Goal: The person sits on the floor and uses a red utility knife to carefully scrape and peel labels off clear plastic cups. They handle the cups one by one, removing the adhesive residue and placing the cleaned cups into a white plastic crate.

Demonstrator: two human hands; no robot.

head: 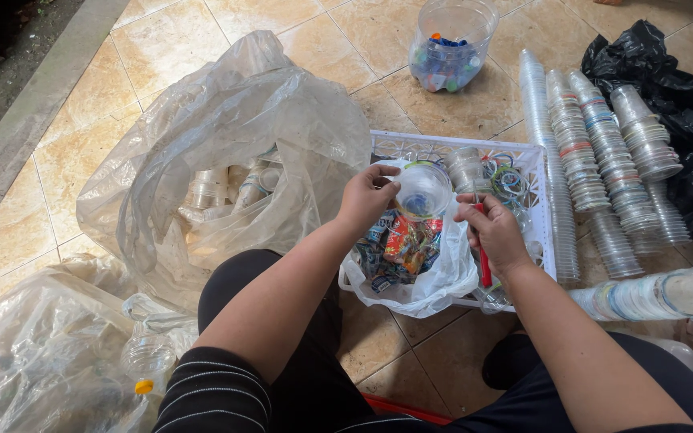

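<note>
My left hand (pixel 366 196) grips a clear plastic cup (pixel 423 191) by its rim, the open mouth turned toward me. My right hand (pixel 492 232) is at the cup's right edge and holds a small tool with a red handle (pixel 484 269). Both hands hover over a white plastic bag (pixel 435 281) filled with colourful peeled lid scraps. That bag sits inside a white plastic crate (pixel 543 208), which also holds loose cups and coloured rings.
A big clear bag (pixel 226 152) of used cups lies to the left. Long stacks of nested cups (pixel 595 152) lie right of the crate beside black bags (pixel 675 104). A clear jar (pixel 449 44) of coloured caps stands behind. More bagged bottles (pixel 50 361) sit lower left.
</note>
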